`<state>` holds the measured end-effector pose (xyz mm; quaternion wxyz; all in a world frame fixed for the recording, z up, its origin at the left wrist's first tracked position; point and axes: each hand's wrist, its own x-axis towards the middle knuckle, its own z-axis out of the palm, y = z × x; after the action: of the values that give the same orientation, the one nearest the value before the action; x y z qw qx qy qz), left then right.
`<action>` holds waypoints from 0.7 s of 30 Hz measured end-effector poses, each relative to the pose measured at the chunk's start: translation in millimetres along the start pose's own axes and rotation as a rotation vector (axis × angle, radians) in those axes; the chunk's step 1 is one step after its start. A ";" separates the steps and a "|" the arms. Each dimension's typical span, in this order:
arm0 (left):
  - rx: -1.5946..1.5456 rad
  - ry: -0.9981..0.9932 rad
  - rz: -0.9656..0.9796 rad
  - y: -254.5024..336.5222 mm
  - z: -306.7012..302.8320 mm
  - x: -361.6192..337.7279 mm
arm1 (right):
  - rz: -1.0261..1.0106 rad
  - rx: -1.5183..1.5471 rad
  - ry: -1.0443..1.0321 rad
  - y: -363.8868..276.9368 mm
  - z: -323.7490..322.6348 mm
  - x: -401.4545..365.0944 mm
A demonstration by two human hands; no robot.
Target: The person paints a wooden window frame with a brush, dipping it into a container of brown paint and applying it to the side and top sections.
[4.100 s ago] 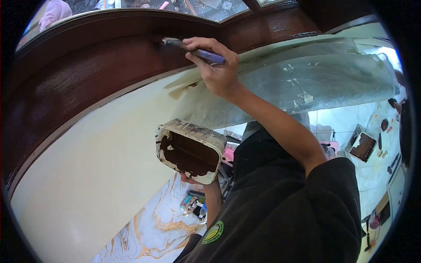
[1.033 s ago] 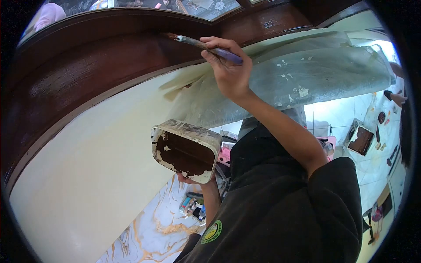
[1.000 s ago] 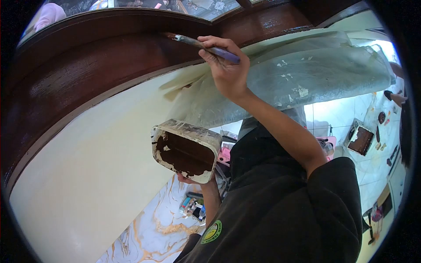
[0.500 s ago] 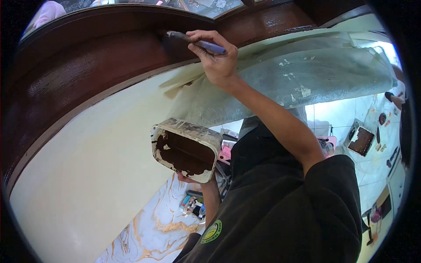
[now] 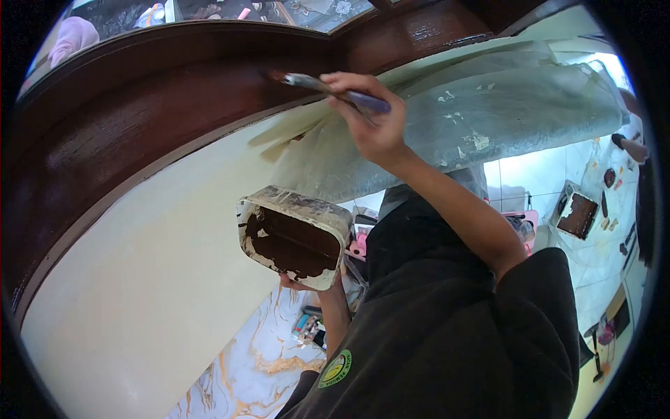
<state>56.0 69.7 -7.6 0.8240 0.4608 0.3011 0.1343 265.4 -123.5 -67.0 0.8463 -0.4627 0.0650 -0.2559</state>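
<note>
My right hand [image 5: 373, 119] is closed round a paintbrush [image 5: 368, 102] with a purple handle and a pale metal band. Its dark, blurred bristles lie at the dark brown wooden frame [image 5: 195, 91], which has a wet-looking sheen. Lower down, my left hand [image 5: 299, 283] grips a paint-smeared white tub [image 5: 296, 197] from beneath, most of its fingers hidden behind it. Dark brown paint [image 5: 293, 244] coats the inside of the tub, which is tilted toward me.
Plastic sheeting [image 5: 516, 119] hangs under the frame, beside the cream wall [image 5: 139, 279]. A second paint container [image 5: 578, 215] stands on the tiled floor at right, with scattered tools near it. A pink item [image 5: 528, 222] is partly behind my arm. Another person's arm [image 5: 634, 150] shows at far right.
The right hand and paintbrush have shifted right and slightly down, the bristles moving along the frame. The left hand and tub have barely moved.
</note>
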 end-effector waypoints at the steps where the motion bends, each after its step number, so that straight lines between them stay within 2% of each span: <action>1: 0.063 0.043 0.026 -0.6 6.1 -1.0 | -0.033 0.013 -0.009 4.2 7.7 8.1; 2: 0.069 0.038 0.019 -0.1 5.5 0.0 | -0.066 0.024 -0.019 7.2 13.9 14.5; 4: -0.027 -0.193 -0.044 2.7 2.5 1.3 | -0.073 -0.006 -0.021 15.9 23.1 21.6; 8: -0.002 -0.137 -0.032 2.6 -5.7 2.2 | -0.007 -0.036 -0.095 21.2 15.2 7.3; 10: 0.062 -0.032 0.023 1.8 -7.6 3.5 | 0.002 -0.063 -0.101 13.1 1.3 -12.1; 12: 0.050 -0.023 0.025 1.3 -7.9 4.3 | 0.002 -0.089 -0.109 0.8 -15.3 -28.2; 14: 0.041 -0.016 0.022 1.2 -7.4 3.4 | 0.154 -0.063 -0.142 -10.1 -27.5 -38.7; 15: 0.031 -0.019 0.021 0.5 -5.9 3.6 | 0.152 -0.065 -0.143 -10.3 -26.7 -36.1; 17: 0.023 -0.027 0.019 0.6 -2.4 2.9 | 0.053 -0.065 -0.002 -5.5 -22.2 -25.2; 21: 0.038 -0.091 -0.008 2.3 6.7 1.3 | 0.011 0.047 -0.038 4.7 -4.0 4.1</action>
<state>61.3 67.0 -3.5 0.8285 0.4807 0.2678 0.1043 269.4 -126.5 -72.6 0.8593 -0.4472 0.0455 -0.2441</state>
